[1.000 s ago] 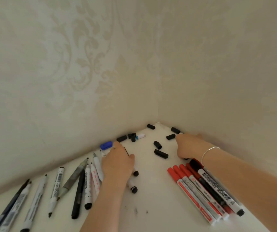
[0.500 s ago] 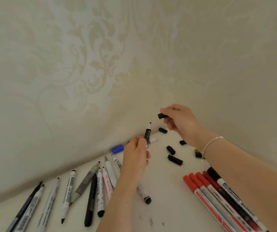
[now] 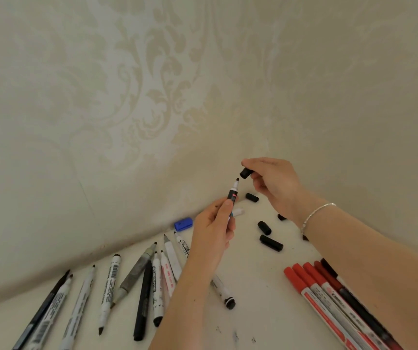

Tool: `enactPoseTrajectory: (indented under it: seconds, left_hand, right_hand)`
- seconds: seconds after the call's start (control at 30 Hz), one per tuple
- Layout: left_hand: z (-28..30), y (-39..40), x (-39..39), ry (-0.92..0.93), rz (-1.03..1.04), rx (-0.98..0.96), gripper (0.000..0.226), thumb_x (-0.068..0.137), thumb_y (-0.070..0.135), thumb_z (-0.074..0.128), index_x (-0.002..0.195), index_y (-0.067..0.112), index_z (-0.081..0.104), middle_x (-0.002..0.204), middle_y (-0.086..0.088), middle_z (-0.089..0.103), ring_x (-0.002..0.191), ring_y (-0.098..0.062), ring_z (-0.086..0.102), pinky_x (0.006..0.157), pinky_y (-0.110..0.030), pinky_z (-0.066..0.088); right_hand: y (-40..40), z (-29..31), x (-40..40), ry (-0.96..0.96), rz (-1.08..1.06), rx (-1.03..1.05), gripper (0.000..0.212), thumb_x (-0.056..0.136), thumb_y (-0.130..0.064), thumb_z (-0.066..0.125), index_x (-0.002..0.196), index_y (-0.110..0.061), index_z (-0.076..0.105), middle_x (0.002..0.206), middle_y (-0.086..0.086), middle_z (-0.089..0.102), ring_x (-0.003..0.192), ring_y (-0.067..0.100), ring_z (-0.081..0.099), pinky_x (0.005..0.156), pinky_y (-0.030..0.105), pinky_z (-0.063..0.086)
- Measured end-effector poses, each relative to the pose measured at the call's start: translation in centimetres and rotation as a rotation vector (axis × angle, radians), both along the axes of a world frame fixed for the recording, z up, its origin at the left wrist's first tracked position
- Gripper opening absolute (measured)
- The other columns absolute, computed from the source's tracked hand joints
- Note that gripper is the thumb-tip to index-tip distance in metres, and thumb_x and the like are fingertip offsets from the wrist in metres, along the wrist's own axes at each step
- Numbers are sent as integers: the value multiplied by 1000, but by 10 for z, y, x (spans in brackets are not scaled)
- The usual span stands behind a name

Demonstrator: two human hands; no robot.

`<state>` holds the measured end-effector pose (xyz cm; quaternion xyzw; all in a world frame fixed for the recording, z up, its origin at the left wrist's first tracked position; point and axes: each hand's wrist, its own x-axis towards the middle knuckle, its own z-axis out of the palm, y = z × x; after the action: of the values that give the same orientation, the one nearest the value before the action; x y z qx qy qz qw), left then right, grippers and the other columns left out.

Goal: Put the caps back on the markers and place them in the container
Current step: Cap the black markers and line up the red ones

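The left hand (image 3: pixel 213 231) holds a marker (image 3: pixel 232 194) upright; the right hand (image 3: pixel 274 184) pinches a cap (image 3: pixel 245 173) just beside its tip. Capping step: next, align and press on.

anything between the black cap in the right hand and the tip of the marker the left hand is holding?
Nothing visible. The right hand pinches the black cap just above and right of the uncapped tip of the marker, which the left hand holds upright. Only open air shows in the gap.
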<state>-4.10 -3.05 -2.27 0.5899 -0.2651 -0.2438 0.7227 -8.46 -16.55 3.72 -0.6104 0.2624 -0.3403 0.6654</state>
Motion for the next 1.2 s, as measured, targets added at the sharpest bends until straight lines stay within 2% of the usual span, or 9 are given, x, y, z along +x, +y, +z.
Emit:
enactPoseTrajectory:
  seconds: [0.2,0.37,0.57,0.73,0.87,0.93,1.03,1.13,1.2]
  left_hand:
    - [-1,2,1,-26,-26,-17,21,99,24,50,105,19,69,55,4,46,42,-5,29,38,-17,21]
    - [0,2,1,-8,-23,-29,22,99,22,49,106,15,69,55,2,45,40,-6,28,39,-17,19]
    - [-3,2,0,-37,-7,-25,22,100,22,48,104,13,67,54,4,43,40,-4,27,38,-17,20]
    - [-5,1,-3,-56,37,-48,20,99,24,49,96,20,69,55,2,46,39,-4,30,37,-16,24]
    - [-6,0,-4,-43,65,-43,20,98,23,52,95,17,70,55,1,49,37,-4,33,37,-16,25]
    - [-8,1,-4,-23,79,-40,20,98,24,53,97,15,71,54,2,50,37,-4,34,37,-17,26]
    - [-8,5,-4,-32,88,-18,21,98,24,53,98,13,72,55,1,51,37,-5,35,37,-17,26]
    - [-5,7,-6,-20,97,-29,22,98,23,54,87,15,71,56,-1,51,37,-5,33,37,-17,25]
    - [-1,7,-7,-4,112,-57,25,98,23,54,78,15,68,56,-2,50,38,-6,32,37,-17,25]
  right_hand:
    - [4,2,1,9,80,-25,18,85,-12,68,94,3,70,73,8,49,53,10,38,55,21,36]
    - [7,6,0,117,117,-99,19,83,-11,69,96,2,72,75,8,49,56,12,38,57,22,38]
    - [12,5,-2,186,226,-186,18,88,-10,63,101,-2,71,91,13,70,80,19,64,84,29,53]
    - [24,-2,-2,94,184,-138,17,89,-6,62,101,3,68,84,17,67,73,25,66,65,23,59]
    - [35,-8,0,60,89,-135,10,90,-5,60,92,-2,69,79,15,64,66,28,63,57,21,57]
    - [40,-11,2,52,66,-133,11,90,-7,60,86,-8,70,77,14,64,65,27,64,59,24,58]
    - [45,-17,4,74,28,-161,19,89,-10,61,74,-17,70,73,10,65,65,24,63,74,41,58]
    - [48,-19,7,109,-19,-214,30,89,-13,61,63,-24,69,66,5,65,62,24,61,75,49,57]
    - [50,-15,11,151,-28,-307,27,89,-16,59,66,-26,68,66,3,66,63,24,64,75,49,57]
